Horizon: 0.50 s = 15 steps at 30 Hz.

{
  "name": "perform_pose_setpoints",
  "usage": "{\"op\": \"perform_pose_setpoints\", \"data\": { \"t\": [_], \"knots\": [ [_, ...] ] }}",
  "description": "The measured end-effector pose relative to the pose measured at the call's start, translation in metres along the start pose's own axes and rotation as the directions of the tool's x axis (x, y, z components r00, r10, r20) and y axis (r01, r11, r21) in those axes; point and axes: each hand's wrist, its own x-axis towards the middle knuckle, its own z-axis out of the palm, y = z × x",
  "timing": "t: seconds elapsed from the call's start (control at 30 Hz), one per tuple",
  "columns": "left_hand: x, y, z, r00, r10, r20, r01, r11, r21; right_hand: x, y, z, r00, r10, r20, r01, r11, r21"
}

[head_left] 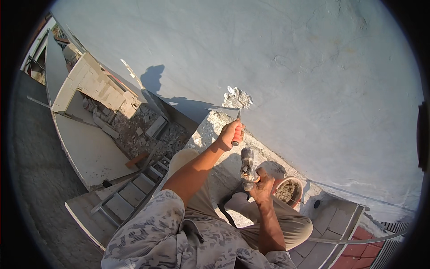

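Observation:
My left hand (229, 134) is closed round the red grip of a chisel (236, 135). The blade points up and away, at the lower edge of a chipped pale patch (238, 98) in the grey plastered wall (322, 89); whether the tip touches it I cannot tell. Lower and to the right, my right hand (263, 187) grips a hammer (247, 163) near its head. The metal head is apart from the chisel's butt end, and most of the handle is hidden by my fingers.
A reddish bucket (300, 199) of grey mortar-like material stands right of my right hand. I sit on a rough ledge (264, 148) along the wall. At left, a metal ladder (134, 197) leans near a drop to rubble (134, 125). Tiled surfaces (324, 222) lie at lower right.

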Motion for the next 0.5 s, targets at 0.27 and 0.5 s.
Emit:
{"op": "perform_pose_setpoints", "data": {
  "t": [0.27,0.5],
  "knots": [
    [0.001,0.004,0.002,0.999,0.032,0.020,-0.033,0.998,0.049,0.021,0.040,0.014,0.973,-0.188,0.130,0.218,0.936,-0.276],
    [0.014,0.011,-0.004,1.000,-0.010,0.022,0.011,0.998,-0.066,0.009,-0.025,0.005,0.964,-0.225,0.139,0.235,0.970,-0.060]
  ]
}}
